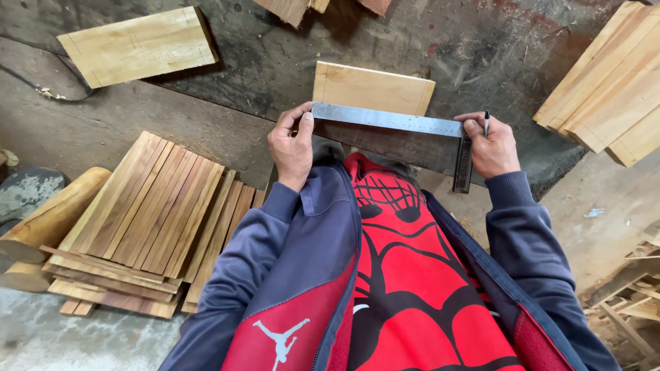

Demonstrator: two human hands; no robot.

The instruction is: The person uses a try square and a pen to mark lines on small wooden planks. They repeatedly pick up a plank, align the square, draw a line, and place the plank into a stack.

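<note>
Steel square [392,120] pressed on board [371,88] by left hand [292,145]; stock and pen [487,124] gripped by right hand [492,145]; no line seen drawn yet

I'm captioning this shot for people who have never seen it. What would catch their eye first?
At centre, a steel try square lies across the near edge of a pale rectangular wooden board, pinned by the left hand and the right hand, which also holds a pen. A fanned stack of thin wooden slats fills the left floor.
</note>
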